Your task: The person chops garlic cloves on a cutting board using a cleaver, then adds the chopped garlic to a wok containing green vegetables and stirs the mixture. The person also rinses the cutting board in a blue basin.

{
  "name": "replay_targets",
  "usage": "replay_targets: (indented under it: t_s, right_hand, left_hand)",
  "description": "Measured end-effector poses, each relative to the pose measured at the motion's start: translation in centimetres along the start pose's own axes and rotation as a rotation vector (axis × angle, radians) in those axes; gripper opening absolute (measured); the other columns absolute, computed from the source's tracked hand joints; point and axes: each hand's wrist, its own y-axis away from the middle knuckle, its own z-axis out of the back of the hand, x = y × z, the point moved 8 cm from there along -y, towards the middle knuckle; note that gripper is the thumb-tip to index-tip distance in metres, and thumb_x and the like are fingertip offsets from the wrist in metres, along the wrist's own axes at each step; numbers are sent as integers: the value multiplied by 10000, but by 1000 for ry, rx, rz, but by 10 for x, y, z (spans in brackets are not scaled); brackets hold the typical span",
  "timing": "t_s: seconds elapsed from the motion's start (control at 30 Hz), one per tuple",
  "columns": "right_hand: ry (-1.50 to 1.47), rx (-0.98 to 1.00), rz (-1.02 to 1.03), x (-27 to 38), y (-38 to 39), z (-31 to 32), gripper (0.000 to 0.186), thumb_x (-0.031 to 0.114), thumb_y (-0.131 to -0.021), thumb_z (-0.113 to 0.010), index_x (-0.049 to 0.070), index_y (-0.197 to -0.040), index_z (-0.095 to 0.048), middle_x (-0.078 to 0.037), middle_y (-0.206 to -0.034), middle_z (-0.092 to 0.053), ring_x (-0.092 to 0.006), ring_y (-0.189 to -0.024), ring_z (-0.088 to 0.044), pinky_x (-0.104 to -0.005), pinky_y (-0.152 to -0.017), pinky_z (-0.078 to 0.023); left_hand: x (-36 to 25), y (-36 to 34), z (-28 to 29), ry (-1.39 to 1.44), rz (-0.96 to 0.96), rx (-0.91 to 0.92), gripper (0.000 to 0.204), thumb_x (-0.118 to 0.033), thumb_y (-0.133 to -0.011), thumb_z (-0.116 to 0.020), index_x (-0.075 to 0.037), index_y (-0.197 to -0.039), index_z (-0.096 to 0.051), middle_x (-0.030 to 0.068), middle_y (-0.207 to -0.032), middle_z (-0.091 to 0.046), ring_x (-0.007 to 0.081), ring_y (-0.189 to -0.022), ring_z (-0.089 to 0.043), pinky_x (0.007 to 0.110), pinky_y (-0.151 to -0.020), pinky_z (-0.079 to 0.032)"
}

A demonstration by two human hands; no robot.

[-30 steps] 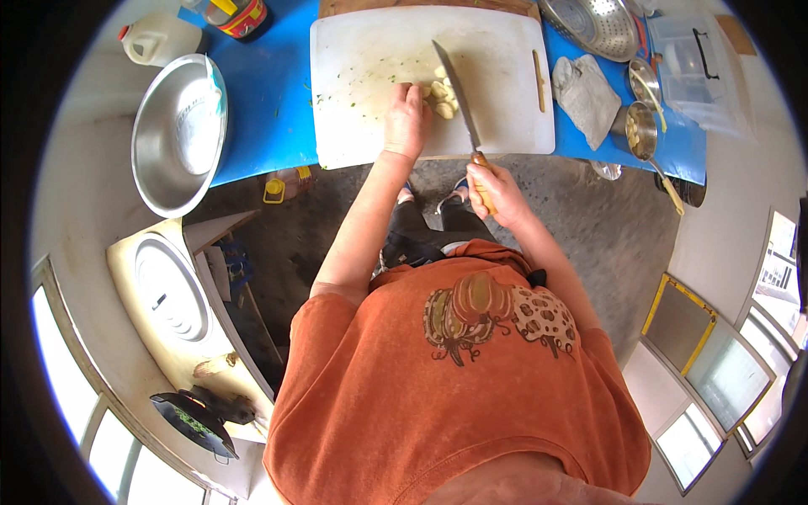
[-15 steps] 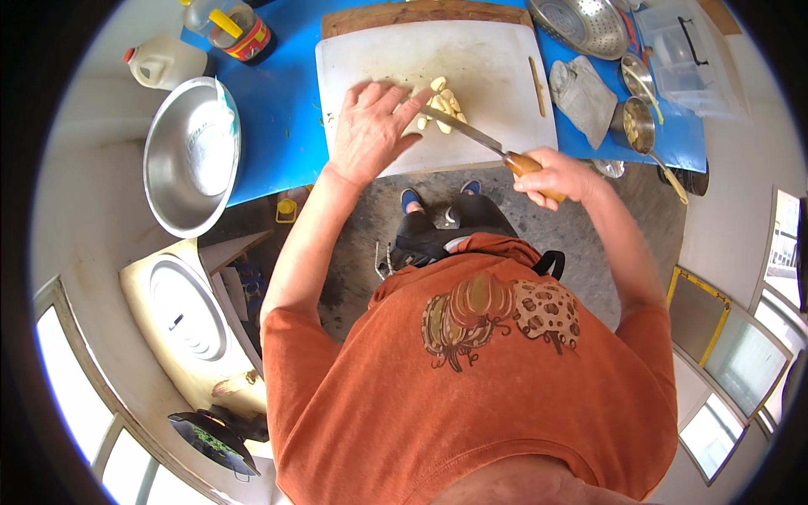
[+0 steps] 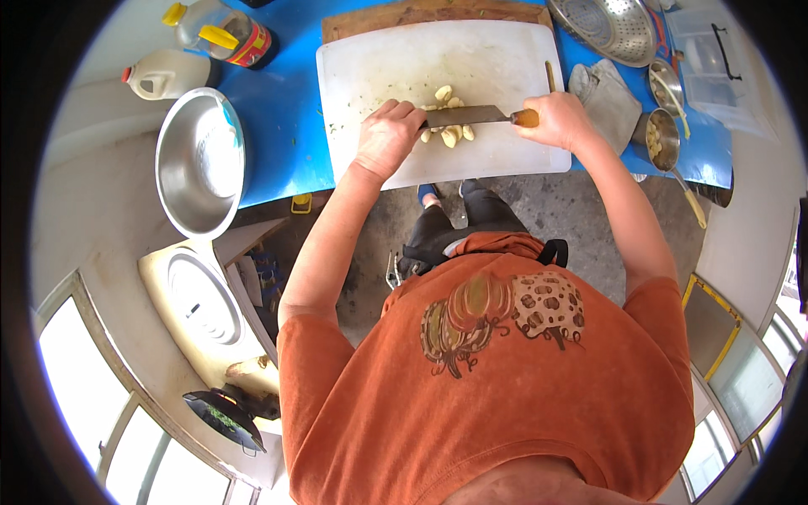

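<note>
A white plastic cutting board (image 3: 370, 59) bears peeled garlic cloves (image 3: 451, 137) near its middle, with small green bits about. A long knife (image 3: 475, 114) lies horizontally across the cloves. My right hand (image 3: 555, 122) is closed round its wooden handle at the board's right side. My left hand (image 3: 389, 135), fingers curled, grips or presses the blade's far end at the left; the exact contact of its fingertips is hidden.
Steel bowl (image 3: 175, 151) and plastic jugs (image 3: 164, 77) stand left; a colander (image 3: 608, 34), grey cloth (image 3: 613, 105), small pots (image 3: 661, 143) and clear bin (image 3: 715, 80) stand right, on the blue table (image 3: 286, 126). A wok (image 3: 219, 417) sits lower left.
My right hand has risen toward the board's upper right, turning the knife from angled to horizontal. My left hand has shifted right from half a second ago, its spread fingers now curled at the blade's end.
</note>
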Motion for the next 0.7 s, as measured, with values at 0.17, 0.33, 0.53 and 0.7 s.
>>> replay_targets:
  t_s: [0.17, 0.33, 0.53, 0.7]
  right_hand:
    - [54, 39, 79, 8, -15, 22, 328, 420, -681, -679, 101, -754, -696, -143, -688, -660, -339, -691, -652, -415, -643, -527]
    - [163, 10, 215, 15, -61, 50, 323, 421, -687, -687, 103, -746, -685, -141, -673, -645, -350, -663, -635, -420, -614, -512]
    - [103, 20, 222, -7, -76, 42, 318, 389, -671, -675, 79, -743, -682, -170, -679, -634, -356, -687, -626, -429, -637, -508]
    - [79, 123, 129, -1, -64, 29, 318, 383, -655, -660, 83, -749, -705, -186, -710, -651, -371, -708, -641, -434, -656, -520]
  left_hand:
    - [13, -7, 7, 109, 14, -23, 102, -211, -748, -714, -148, -803, -655, -23, -762, -608, 187, -766, -610, 329, -657, -519]
    - [20, -7, 10, 42, 204, -129, 93, -202, -762, -736, -126, -780, -687, -2, -758, -653, 194, -714, -632, 307, -627, -517]
    - [20, -23, 1, -8, 236, -34, 110, -277, -778, -704, -172, -775, -674, -17, -738, -621, 184, -738, -621, 335, -652, -518]
    - [21, -15, 4, 3, 197, -54, 120, -298, -777, -699, -182, -768, -669, -30, -724, -606, 172, -747, -614, 326, -637, -515]
